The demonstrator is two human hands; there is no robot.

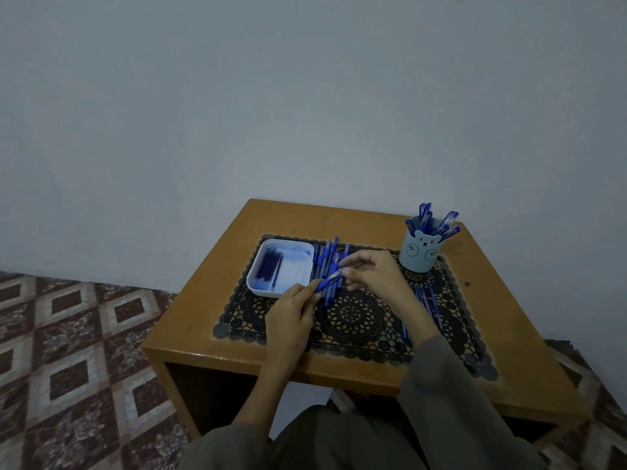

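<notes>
I hold one blue pen (328,280) between both hands above the black lace mat (353,317). My left hand (291,317) pinches its lower blue end. My right hand (371,271) pinches its upper clear end with curled fingers. Behind the held pen, a pile of blue pens (327,262) lies on the mat. A white tray (258,283) to the left holds several dark blue refills (268,264). More thin blue refills (425,300) lie on the mat to the right, partly hidden by my right forearm.
A pale blue bear-face cup (420,254) with several capped blue pens stands at the back right of the small wooden table (210,300). The table stands against a plain wall. Patterned floor tiles lie to the left and right.
</notes>
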